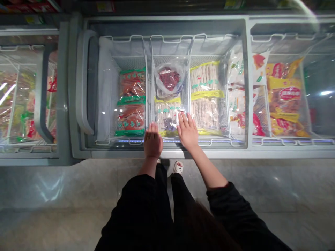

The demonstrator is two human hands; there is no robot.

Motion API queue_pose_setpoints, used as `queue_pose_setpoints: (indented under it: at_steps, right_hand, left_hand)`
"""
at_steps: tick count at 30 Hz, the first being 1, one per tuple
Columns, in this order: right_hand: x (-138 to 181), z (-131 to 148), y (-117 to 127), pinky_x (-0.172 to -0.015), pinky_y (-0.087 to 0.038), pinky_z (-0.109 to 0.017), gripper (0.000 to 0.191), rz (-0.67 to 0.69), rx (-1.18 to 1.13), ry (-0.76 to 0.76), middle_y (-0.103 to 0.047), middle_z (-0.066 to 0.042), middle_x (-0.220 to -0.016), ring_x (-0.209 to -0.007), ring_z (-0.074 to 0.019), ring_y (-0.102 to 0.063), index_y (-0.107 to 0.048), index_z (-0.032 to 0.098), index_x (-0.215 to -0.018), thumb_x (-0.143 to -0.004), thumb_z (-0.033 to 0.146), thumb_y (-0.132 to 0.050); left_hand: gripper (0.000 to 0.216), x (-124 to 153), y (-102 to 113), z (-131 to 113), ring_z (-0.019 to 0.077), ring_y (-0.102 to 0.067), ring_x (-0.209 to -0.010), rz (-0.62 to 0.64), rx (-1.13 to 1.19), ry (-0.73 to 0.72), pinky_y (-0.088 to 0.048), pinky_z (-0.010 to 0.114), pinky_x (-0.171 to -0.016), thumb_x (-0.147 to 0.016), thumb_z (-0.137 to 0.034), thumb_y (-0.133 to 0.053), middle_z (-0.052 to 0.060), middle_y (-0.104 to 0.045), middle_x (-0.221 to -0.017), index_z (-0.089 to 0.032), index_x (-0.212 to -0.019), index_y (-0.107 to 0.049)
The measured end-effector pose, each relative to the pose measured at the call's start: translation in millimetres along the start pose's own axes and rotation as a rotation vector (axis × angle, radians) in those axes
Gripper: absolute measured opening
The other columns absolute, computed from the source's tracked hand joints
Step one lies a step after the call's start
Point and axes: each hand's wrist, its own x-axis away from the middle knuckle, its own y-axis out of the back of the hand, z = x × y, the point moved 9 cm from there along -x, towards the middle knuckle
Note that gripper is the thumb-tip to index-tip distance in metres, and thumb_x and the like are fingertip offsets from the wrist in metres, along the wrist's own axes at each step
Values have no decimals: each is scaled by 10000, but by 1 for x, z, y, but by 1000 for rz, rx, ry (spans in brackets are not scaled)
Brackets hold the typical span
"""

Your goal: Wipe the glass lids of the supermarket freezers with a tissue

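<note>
I stand at a chest freezer [167, 153] with a sliding glass lid. My left hand [153, 141] lies flat, fingers together, on the front edge of the glass. My right hand [187, 131] is open with fingers spread, resting on the glass above a yellow-banded pack of pale frozen food [167, 116] in the middle wire basket. Behind that pack lies a clear bag of red meat [169, 78]. Neither hand holds anything.
Left basket holds green-banded packs of reddish sausage [131, 101]; right basket holds more yellow-banded pale packs [206, 101]. Further right are white and red bags [239, 90] and yellow packs [285, 101]. Another freezer [28, 97] stands at left. Grey tiled floor [65, 195] below.
</note>
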Motion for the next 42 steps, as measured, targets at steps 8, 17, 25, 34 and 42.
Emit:
queue_pose_setpoints:
  at_steps: [8,17,25,34,42]
  right_hand:
    - [11,14,5,-1359,-292,-466,557,109,-41,297,-434,-7,-1755,-1664,-234,-322,-419,247,-1701,-1150,316,-367]
    - [-51,9,7,-1362,-271,-580,596,-29,-71,90,-364,-50,-1790,-1690,-291,-244,-346,213,-1731,-1144,310,-321]
    - [3,-6,11,-1367,-287,-508,571,108,-59,343,-405,-20,-1771,-1674,-253,-297,-389,235,-1715,-1150,304,-350]
    - [-68,17,9,-1359,-274,-630,650,-47,-103,214,-363,-24,-1789,-1675,-325,-283,-207,248,-1767,-1132,301,-338]
    - [-27,-6,13,-1356,-316,-551,578,90,-40,318,-406,-27,-1768,-1669,-279,-308,-355,254,-1729,-1157,331,-347]
  left_hand:
    - [630,-1,0,2,343,-355,-1649,54,66,26,-369,596,-1335,-1047,-161,-449,238,-435,-1724,-81,-1669,-396]
    - [600,1,-6,8,337,-365,-1644,71,51,59,-342,595,-1348,-1044,-186,-419,231,-454,-1712,-63,-1630,-467]
    - [623,0,-3,8,311,-342,-1657,53,52,52,-318,572,-1366,-1038,-169,-415,203,-426,-1736,-91,-1656,-438]
    - [603,4,-8,11,308,-374,-1641,33,-18,20,-320,544,-1366,-1050,-181,-405,218,-461,-1709,-56,-1638,-459]
    - [678,9,-11,8,298,-319,-1662,20,-42,-13,-314,533,-1367,-1075,-203,-408,197,-410,-1744,-107,-1732,-271]
